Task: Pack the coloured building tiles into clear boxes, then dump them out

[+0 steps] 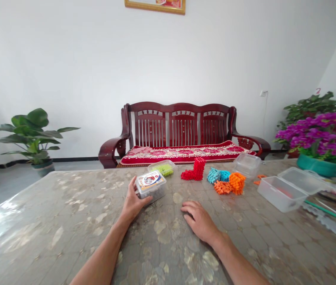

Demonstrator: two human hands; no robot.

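Observation:
My left hand (134, 201) grips the near left side of a clear plastic box (154, 192), thumb along its front and fingers round its left side. The box has a lid with a printed label and grey pieces inside. My right hand (199, 218) rests on the table with its fingers stretched out and slightly bent, holding nothing. Beyond it stands an L-shaped build of red interlocking pieces (196, 171). To the right of that lie blue builds (214, 175) and orange builds (237, 183).
Behind the gripped box is a clear tub (172, 165) with yellow-green pieces. An open clear box (281, 194) stands at right, near an upturned clear container (247, 165), purple flowers (325, 130) in a green pot and a green pen (322, 208). A wooden bench (182, 126) stands past the patterned table (75, 221).

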